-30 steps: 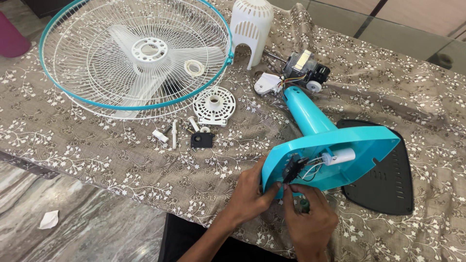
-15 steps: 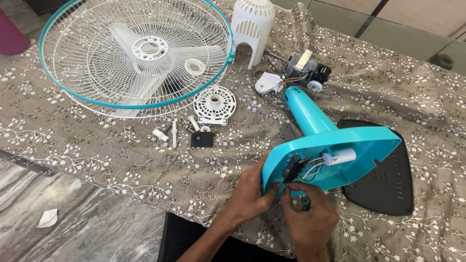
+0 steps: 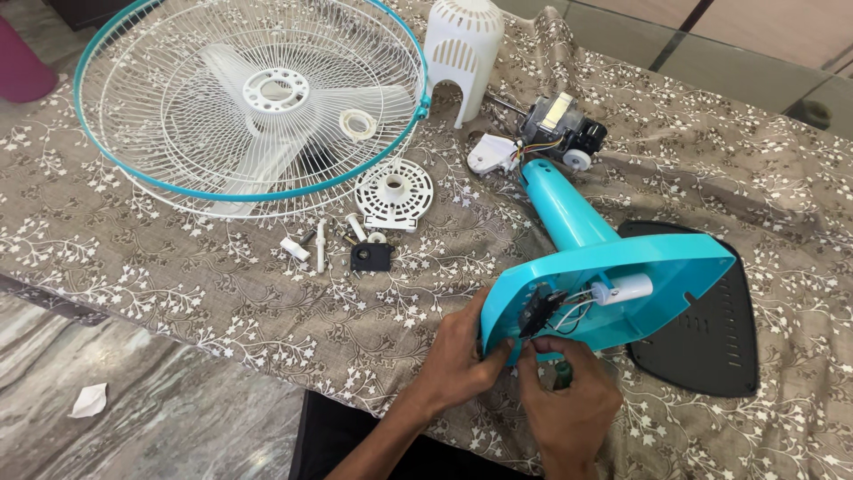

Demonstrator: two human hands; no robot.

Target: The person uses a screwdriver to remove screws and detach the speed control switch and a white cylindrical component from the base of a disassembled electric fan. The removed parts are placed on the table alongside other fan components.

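Observation:
A turquoise fan base [image 3: 649, 267] lies on its side, its open underside facing me, with a black switch part [image 3: 536, 311], wires and a white cylinder [image 3: 625, 288] inside. My left hand [image 3: 458, 360] grips the base's lower left rim. My right hand [image 3: 569, 400] holds a green-handled screwdriver [image 3: 562, 374], its tip up at the black switch part. The turquoise stand neck [image 3: 558, 204] leads up to the bare motor [image 3: 560, 124].
White fan guard with blades [image 3: 249, 98] sits at the back left, a white motor cover [image 3: 460, 49] behind. A white round disc [image 3: 393, 191], screws and a small black part [image 3: 370, 257] lie mid-table. A black base plate [image 3: 711, 329] lies at right on the floral cloth.
My right hand has shifted slightly up and left at the switch part. The base and other parts have not moved.

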